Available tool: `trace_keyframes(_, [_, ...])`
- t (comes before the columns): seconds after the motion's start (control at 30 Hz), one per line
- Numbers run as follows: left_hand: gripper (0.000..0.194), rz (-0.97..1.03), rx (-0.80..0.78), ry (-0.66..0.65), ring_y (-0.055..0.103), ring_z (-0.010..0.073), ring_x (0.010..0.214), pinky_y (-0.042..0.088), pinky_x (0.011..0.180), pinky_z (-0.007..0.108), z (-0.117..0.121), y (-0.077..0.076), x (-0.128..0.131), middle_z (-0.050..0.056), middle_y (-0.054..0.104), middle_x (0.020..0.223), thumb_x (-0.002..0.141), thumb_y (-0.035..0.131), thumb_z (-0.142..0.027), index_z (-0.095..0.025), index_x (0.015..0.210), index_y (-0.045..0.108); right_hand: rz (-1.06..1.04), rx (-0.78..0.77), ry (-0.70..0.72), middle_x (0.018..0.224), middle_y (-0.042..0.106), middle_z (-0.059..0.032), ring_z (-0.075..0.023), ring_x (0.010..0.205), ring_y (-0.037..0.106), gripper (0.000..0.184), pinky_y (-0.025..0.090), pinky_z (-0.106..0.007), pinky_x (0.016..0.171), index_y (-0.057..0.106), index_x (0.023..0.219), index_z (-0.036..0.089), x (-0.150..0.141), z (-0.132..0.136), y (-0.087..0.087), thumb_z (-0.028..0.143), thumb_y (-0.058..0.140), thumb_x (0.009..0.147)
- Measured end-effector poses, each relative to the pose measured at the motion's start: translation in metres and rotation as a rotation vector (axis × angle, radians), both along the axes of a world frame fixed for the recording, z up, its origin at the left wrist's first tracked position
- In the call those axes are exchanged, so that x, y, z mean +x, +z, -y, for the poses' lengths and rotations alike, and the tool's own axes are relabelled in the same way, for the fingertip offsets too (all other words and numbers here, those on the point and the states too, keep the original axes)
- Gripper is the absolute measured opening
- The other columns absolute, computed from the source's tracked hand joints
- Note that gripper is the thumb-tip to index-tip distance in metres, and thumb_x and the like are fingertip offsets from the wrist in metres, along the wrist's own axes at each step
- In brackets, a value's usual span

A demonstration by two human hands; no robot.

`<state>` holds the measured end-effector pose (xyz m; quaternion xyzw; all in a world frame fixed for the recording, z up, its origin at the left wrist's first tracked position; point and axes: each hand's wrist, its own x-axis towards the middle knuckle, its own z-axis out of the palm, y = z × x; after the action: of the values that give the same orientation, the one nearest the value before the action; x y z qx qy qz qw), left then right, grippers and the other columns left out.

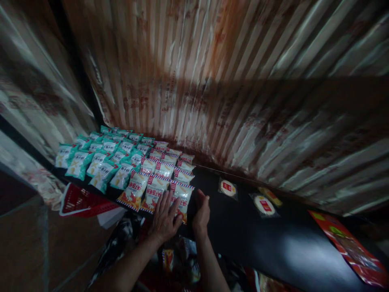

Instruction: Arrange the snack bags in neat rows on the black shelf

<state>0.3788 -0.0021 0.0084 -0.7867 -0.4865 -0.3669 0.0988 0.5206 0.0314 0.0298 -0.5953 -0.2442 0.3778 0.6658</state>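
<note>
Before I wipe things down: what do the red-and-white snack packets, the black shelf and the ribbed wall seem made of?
Red-and-white snack packets: glossy printed plastic film, apparently; crinkled, catching light.
Black shelf: smooth, semi-gloss, perhaps painted board or laminate; soft sheen.
Ribbed wall: corrugated sheet metal, likely; brown rust-like stains.

Head view, above, facing down-forward, close over black shelf (273, 239)

Print on snack packets (153, 190) too blurry, no legible txt
</note>
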Motion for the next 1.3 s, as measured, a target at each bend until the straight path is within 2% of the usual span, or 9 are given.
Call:
trace_keyframes(0.07, [0.057, 0.009, 0.006, -0.010, 0.020, 0.0304, 0.141, 0.024, 0.111, 0.048, 0.000, 0.000, -0.001, 0.011, 0.020, 0.154, 0.087, 0.049, -0.031, -0.019, 0.141, 0.036, 0.032, -0.046, 0.014, 0.132, 0.055, -0.0140, -0.0277, 0.119, 0.053, 0.078, 0.038, -0.041, 0.102, 0.057, 0.123, 0.010, -0.005, 0.020, -0.006, 0.070, 0.035, 0.079])
trace_keyframes(0.2, [0.057, 0.008, -0.020, -0.014, 0.018, 0.0310, 0.141, 0.025, 0.110, 0.049, 0.001, -0.001, -0.001, 0.011, 0.017, 0.155, 0.087, 0.049, -0.030, -0.020, 0.141, 0.036, 0.150, -0.016, 0.096, 0.125, 0.061, -0.0100, -0.0257, 0.117, 0.054, 0.068, 0.041, -0.038, 0.098, 0.061, 0.120, 0.016, -0.014, 0.047, -0.019, 0.066, 0.037, 0.082])
trace_keyframes(0.33, [0.057, 0.013, -0.030, -0.010, 0.016, 0.0310, 0.141, 0.025, 0.111, 0.049, 0.001, -0.002, 0.000, 0.011, 0.017, 0.155, 0.087, 0.050, -0.029, -0.020, 0.141, 0.036, 0.300, 0.013, 0.203, 0.120, 0.064, -0.0083, -0.0244, 0.116, 0.055, 0.061, 0.041, -0.039, 0.099, 0.062, 0.119, 0.019, -0.020, 0.056, -0.018, 0.062, 0.037, 0.085])
trace_keyframes(0.47, [0.057, 0.013, -0.019, 0.002, 0.016, 0.0304, 0.142, 0.025, 0.111, 0.049, 0.001, -0.003, 0.000, 0.010, 0.018, 0.155, 0.087, 0.050, -0.028, -0.022, 0.142, 0.036, 0.435, -0.003, 0.270, 0.126, 0.059, -0.0124, -0.0243, 0.120, 0.052, 0.062, 0.036, -0.040, 0.105, 0.061, 0.119, 0.016, -0.023, 0.056, -0.013, 0.061, 0.036, 0.086])
trace_keyframes(0.63, [0.057, 0.005, -0.004, 0.009, 0.017, 0.0309, 0.141, 0.026, 0.110, 0.048, 0.001, -0.003, 0.000, 0.010, 0.018, 0.154, 0.087, 0.050, -0.028, -0.022, 0.142, 0.036, 0.571, 0.011, 0.201, 0.125, 0.059, -0.0160, -0.0264, 0.119, 0.052, 0.063, 0.037, -0.045, 0.104, 0.059, 0.120, 0.013, -0.027, 0.062, -0.020, 0.061, 0.041, 0.084])
trace_keyframes(0.77, [0.057, -0.003, -0.018, 0.007, 0.017, 0.0307, 0.141, 0.025, 0.111, 0.048, 0.001, -0.002, 0.000, 0.011, 0.019, 0.154, 0.087, 0.050, -0.028, -0.022, 0.142, 0.036, 0.663, 0.010, 0.213, 0.124, 0.060, -0.0163, -0.0260, 0.115, 0.054, 0.060, 0.040, -0.044, 0.101, 0.058, 0.121, 0.012, -0.030, 0.068, -0.025, 0.057, 0.040, 0.085])
trace_keyframes(1.1, [0.053, 0.063, -0.008, -0.001, 0.021, 0.0292, 0.140, 0.027, 0.110, 0.047, 0.000, -0.004, 0.001, 0.009, 0.024, 0.153, 0.088, 0.050, -0.033, -0.024, 0.139, 0.041, 0.776, -0.043, 0.180, 0.117, 0.063, -0.0179, -0.0276, 0.108, 0.059, 0.059, 0.045, -0.042, 0.094, 0.060, 0.117, 0.010, -0.029, 0.063, -0.029, 0.055, 0.035, 0.087])
trace_keyframes(1.3, [0.054, 0.051, 0.004, 0.002, 0.022, 0.0285, 0.140, 0.026, 0.110, 0.046, 0.000, -0.003, 0.000, 0.007, 0.026, 0.153, 0.087, 0.050, -0.035, -0.025, 0.139, 0.041, 0.810, -0.020, 0.150, 0.120, 0.060, -0.0178, -0.0276, 0.112, 0.055, 0.061, 0.042, -0.042, 0.097, 0.058, 0.119, 0.009, -0.030, 0.062, -0.031, 0.055, 0.033, 0.087])
